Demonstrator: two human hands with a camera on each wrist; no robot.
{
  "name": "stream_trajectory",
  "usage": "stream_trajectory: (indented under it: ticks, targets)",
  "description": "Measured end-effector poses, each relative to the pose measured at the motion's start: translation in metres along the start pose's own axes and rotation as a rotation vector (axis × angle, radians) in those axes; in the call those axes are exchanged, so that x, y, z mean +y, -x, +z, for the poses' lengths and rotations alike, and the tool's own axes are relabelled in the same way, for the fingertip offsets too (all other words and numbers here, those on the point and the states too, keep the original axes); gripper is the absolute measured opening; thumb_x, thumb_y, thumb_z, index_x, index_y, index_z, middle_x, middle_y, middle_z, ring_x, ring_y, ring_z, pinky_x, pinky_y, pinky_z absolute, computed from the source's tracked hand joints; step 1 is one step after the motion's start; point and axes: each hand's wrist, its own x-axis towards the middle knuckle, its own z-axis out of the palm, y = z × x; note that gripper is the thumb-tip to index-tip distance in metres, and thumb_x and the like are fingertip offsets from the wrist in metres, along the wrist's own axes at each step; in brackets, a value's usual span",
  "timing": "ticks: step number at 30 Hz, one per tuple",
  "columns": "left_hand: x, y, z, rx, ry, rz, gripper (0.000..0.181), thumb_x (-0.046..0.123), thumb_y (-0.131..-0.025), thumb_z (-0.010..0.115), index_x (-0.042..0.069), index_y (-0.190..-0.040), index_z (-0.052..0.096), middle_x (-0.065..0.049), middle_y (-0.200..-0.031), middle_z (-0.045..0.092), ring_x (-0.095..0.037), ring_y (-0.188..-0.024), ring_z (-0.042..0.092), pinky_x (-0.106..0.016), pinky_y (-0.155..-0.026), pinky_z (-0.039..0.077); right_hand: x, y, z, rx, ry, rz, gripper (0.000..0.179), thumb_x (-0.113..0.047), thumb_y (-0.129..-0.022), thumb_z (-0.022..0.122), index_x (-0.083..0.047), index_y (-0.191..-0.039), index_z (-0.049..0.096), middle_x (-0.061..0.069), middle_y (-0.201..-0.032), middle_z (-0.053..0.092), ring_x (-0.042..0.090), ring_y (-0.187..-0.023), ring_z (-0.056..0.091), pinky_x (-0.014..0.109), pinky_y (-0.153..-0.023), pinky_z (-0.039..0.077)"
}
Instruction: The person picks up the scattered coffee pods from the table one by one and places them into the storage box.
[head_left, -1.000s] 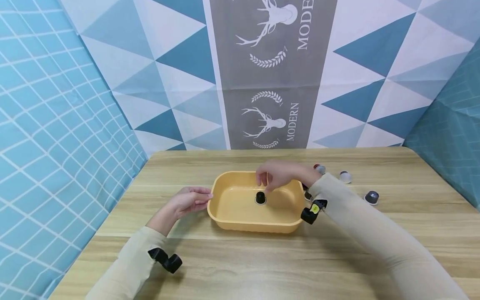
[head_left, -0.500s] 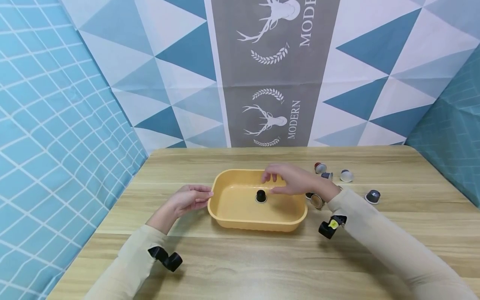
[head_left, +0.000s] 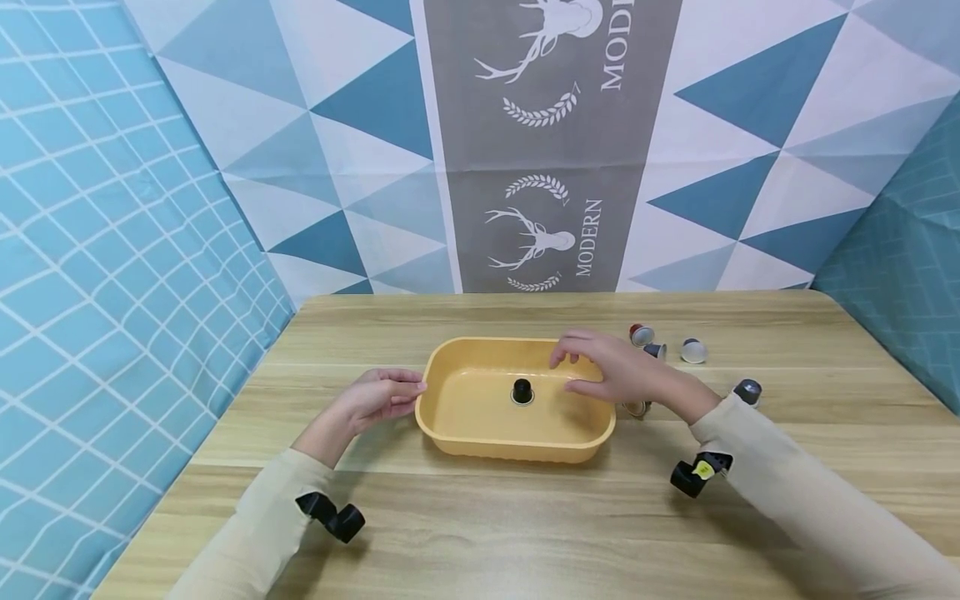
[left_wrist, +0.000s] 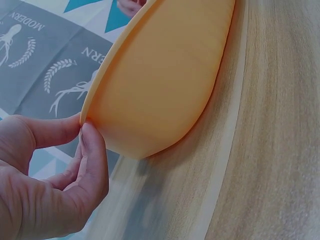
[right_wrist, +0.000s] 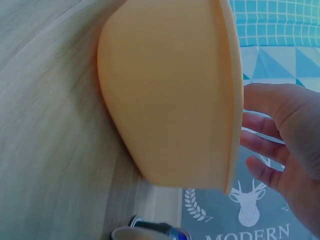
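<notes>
One round-cornered yellow tray (head_left: 517, 452)

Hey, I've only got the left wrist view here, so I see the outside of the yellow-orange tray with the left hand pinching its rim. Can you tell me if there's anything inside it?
Observer: Yes, the head view shows a single black capsule on the floor of the tray, narrow end up.
Operator: Okay, and the right hand, is it holding anything?
Observer: No, the right wrist view shows its fingers loosely bent with nothing between them.
Operator: Got it. Anything past the tray's far end, on the right?
Observer: Yes, in the head view several more capsules lie scattered on the table there.
</notes>
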Motion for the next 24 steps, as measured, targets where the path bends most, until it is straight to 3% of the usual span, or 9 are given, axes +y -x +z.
stream_trajectory:
  ticks: [6, 14, 18, 24]
  targets:
    - [0.001, -0.001, 0.003, -0.006, -0.006, 0.0, 0.038, 0.007, -0.093, 0.058, -0.011, -0.126, 0.047, 0.006, -0.084, 0.067, -0.002, -0.077, 0.064, -0.015, -0.072, 0.056, 0.007, 0.016, -0.006, 0.057, 0.011, 0.0, 0.028, -0.013, -0.08, 0.077, -0.01, -0.104, 0.063, -0.001, -0.105, 0.063, 0.019, -0.093, 0.06, 0.037, -0.08, 0.055]
    - [0.002, -0.004, 0.005, -0.017, 0.016, 0.002, 0.035, 0.006, -0.093, 0.058, -0.01, -0.123, 0.048, 0.005, -0.083, 0.067, -0.002, -0.076, 0.065, -0.016, -0.071, 0.057, 0.022, 0.041, -0.018, 0.079, 0.047, 0.095, 0.03, -0.014, -0.08, 0.078, -0.011, -0.106, 0.064, 0.001, -0.102, 0.065, 0.017, -0.087, 0.058, 0.035, -0.076, 0.054]
    - [0.0, -0.003, 0.004, -0.021, -0.008, 0.011, 0.037, 0.007, -0.094, 0.058, -0.011, -0.125, 0.047, 0.006, -0.085, 0.066, -0.001, -0.078, 0.064, -0.015, -0.072, 0.056, 0.027, 0.052, -0.02, 0.099, 0.059, 0.083, 0.03, -0.015, -0.079, 0.079, -0.01, -0.105, 0.065, -0.002, -0.101, 0.065, 0.016, -0.088, 0.057, 0.031, -0.075, 0.054]
    - [-0.001, -0.001, 0.0, -0.023, 0.01, 0.018, 0.021, 0.008, -0.093, 0.058, -0.002, -0.112, 0.055, 0.007, -0.082, 0.067, -0.001, -0.075, 0.064, -0.014, -0.07, 0.056, 0.034, 0.061, -0.019, 0.12, 0.041, 0.081, 0.028, -0.012, -0.078, 0.079, -0.01, -0.103, 0.065, 0.001, -0.099, 0.064, 0.014, -0.086, 0.056, 0.031, -0.068, 0.052]
